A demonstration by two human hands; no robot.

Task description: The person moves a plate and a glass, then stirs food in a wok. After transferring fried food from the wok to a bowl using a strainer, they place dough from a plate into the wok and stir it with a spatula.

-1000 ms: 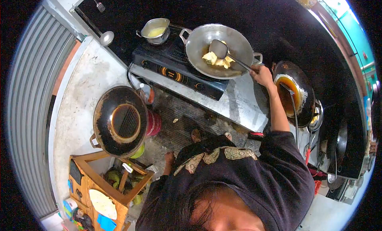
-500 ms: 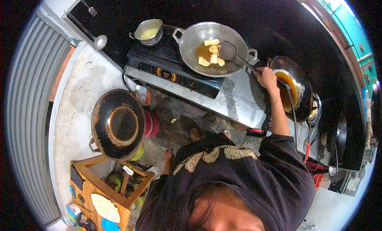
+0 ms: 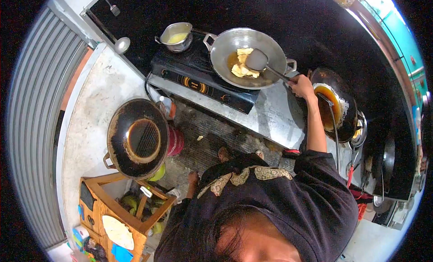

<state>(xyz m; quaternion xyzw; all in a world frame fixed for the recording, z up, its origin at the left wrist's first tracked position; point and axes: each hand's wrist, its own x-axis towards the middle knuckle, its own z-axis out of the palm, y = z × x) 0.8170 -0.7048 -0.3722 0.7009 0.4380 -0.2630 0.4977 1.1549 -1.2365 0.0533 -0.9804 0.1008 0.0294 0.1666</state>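
Note:
My right hand (image 3: 301, 86) is closed around the handle of a spatula (image 3: 257, 60). Its dark, broad blade is over yellow food pieces (image 3: 244, 72) lying in brown liquid in a silver two-handled wok (image 3: 224, 44). The wok stands on the right side of a black gas stove (image 3: 205, 85). My left hand (image 3: 193, 177) hangs low beside my body, away from the stove. It is small and dark in view, so its fingers cannot be made out.
A small pot (image 3: 175, 44) with pale yellow contents stands on the stove's left. To the right is a dark wok (image 3: 346, 104) with brown liquid and a long-handled utensil. Another blackened wok (image 3: 118, 142) rests at left, above a wooden frame (image 3: 101, 190). A ladle (image 3: 122, 45) hangs near the wall.
The spatula blade has shifted over the yellow pieces, which now lie closer together in the wok. The whole view has moved slightly. My left hand still hangs low.

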